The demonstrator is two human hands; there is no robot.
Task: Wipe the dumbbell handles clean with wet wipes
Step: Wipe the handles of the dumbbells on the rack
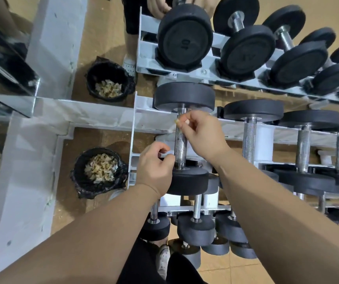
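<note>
At twelve o'clock before me, on the rack's middle shelf, lies the leftmost dumbbell, its knurled handle (180, 144) running away from me. My right hand (203, 134), fingers curled, pinches a small yellowish scrap (177, 121) at the handle's far end. My left hand (156, 167), at seven o'clock from it, pinches a pale strip (164, 155) just beside the near end. Whether both are one wipe I cannot tell. I judge this handle's wiping under way; next comes a firm wrap and a stroke along the knurling.
</note>
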